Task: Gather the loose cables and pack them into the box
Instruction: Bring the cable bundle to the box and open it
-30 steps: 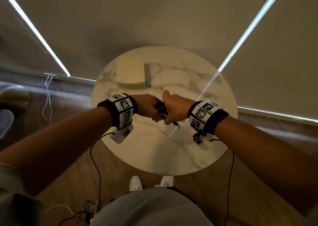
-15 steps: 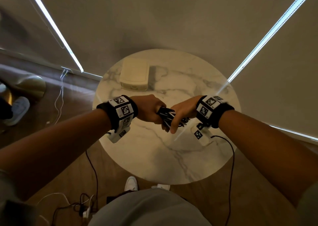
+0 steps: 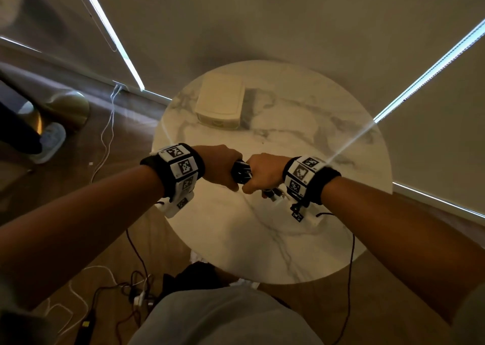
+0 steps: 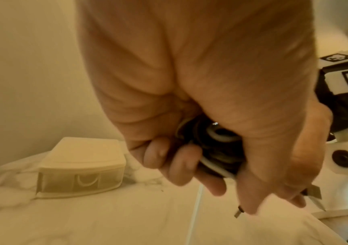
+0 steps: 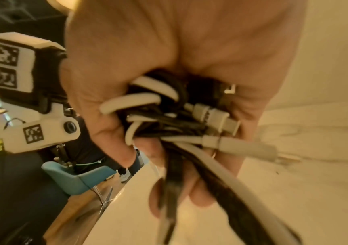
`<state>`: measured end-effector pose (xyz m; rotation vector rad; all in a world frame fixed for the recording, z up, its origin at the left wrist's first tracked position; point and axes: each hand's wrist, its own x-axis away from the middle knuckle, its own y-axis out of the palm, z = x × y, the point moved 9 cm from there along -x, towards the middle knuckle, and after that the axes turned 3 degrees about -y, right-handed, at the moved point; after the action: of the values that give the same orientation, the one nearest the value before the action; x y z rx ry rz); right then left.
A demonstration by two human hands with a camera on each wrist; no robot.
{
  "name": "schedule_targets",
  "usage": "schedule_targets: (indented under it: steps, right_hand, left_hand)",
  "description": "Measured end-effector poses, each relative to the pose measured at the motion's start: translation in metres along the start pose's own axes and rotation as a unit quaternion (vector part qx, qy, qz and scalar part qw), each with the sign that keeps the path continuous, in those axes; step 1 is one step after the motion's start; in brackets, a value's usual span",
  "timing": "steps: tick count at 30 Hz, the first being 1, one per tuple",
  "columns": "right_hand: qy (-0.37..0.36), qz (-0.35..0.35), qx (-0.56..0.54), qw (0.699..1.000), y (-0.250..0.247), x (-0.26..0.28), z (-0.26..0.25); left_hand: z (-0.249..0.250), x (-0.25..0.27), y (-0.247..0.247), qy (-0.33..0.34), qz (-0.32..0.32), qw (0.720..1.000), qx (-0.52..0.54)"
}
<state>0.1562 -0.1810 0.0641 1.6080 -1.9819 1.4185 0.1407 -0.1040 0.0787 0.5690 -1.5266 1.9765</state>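
A bundle of black and white cables is held between both hands over the middle of the round marble table. My left hand grips one end of the cable bundle, fingers curled round it. My right hand grips the other end of the cable bundle, with white and black plugs sticking out past the fingers. The cream box stands shut at the table's far left, and the same box shows beyond my left hand.
The table's rim runs close to my body, with wood floor around it. Loose wires and a power strip lie on the floor at lower left. A gold lamp base and someone's shoe are at far left. Blinds hang behind the table.
Both hands stay clenched on the cable bundle over the table; the right hand has turned, so its knuckles face up again. The head view has shifted slightly.
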Motion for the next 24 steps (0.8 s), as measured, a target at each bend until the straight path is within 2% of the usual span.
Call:
schedule_targets:
  steps: [7, 12, 15, 18, 21, 24]
  right_hand:
    - [-0.003, 0.046, 0.018, 0.999, -0.001, -0.038, -0.015]
    - [0.053, 0.075, -0.044, 0.995, -0.015, -0.067, -0.01]
    - [0.102, 0.109, -0.174, 0.973, -0.021, -0.079, 0.003]
    - [0.121, 0.157, -0.292, 0.936, -0.03, -0.088, 0.015]
    - [0.14, 0.177, -0.344, 0.911, -0.036, -0.101, 0.023]
    - [0.148, 0.18, -0.37, 0.899, -0.038, -0.113, 0.025]
  left_hand:
    - [-0.045, -0.018, -0.001, 0.048, 0.03, 0.998, 0.014]
    - [-0.087, -0.04, -0.016, 0.136, 0.109, 0.976, 0.134]
    - [-0.127, -0.062, -0.02, 0.101, 0.119, 0.969, 0.19]
    - [-0.157, -0.087, -0.015, 0.048, 0.11, 0.978, 0.173]
    - [-0.169, -0.107, -0.009, 0.019, 0.1, 0.985, 0.139]
    - [-0.17, -0.124, -0.007, 0.017, 0.1, 0.989, 0.106]
